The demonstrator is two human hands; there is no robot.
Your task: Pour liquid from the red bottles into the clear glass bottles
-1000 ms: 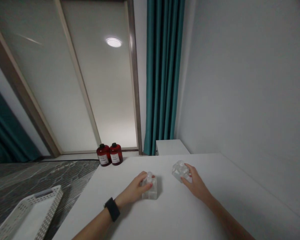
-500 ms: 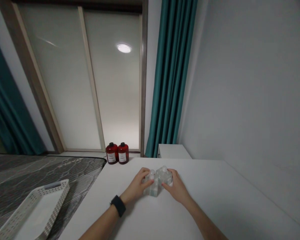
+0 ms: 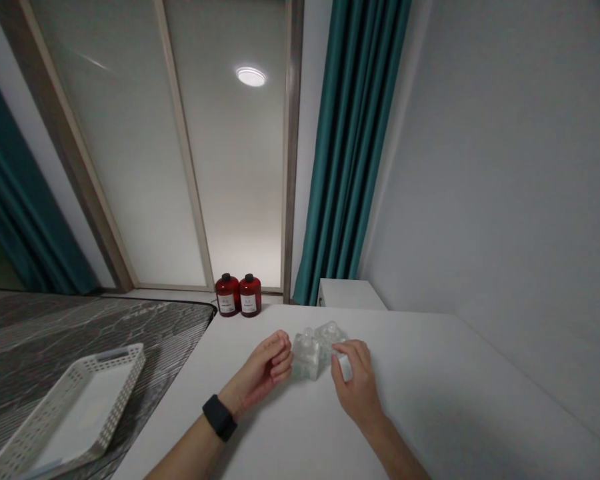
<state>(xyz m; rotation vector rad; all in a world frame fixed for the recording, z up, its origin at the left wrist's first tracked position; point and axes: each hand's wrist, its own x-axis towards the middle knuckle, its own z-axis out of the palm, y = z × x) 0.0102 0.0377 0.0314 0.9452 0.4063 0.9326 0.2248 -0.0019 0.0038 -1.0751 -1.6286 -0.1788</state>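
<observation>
Two clear, boxy, glass-like objects with rounded knobs on top stand close together on the white table (image 3: 290,440): a left one (image 3: 306,353) and a right one (image 3: 331,332). My left hand (image 3: 265,373), with a black watch on its wrist, is beside the left clear object. Its fingers are curled in, and nothing shows in them. My right hand (image 3: 359,383) is just right of and in front of the right clear object. Its thumb and fingers are apart in a curve, with a pale patch like the tabletop visible between them.
Two red bottles (image 3: 250,297) with black caps and white labels stand at the table's far left corner. A white perforated basket (image 3: 123,387) rests on the dark patterned bed (image 3: 175,333) to the left. A white cabinet (image 3: 353,293) is behind the table, and a wall (image 3: 505,167) rises on the right.
Both hands have come off the clear objects. My left hand has moved left and curled its fingers; my right hand has shifted right and toward me. The view has tilted down slightly.
</observation>
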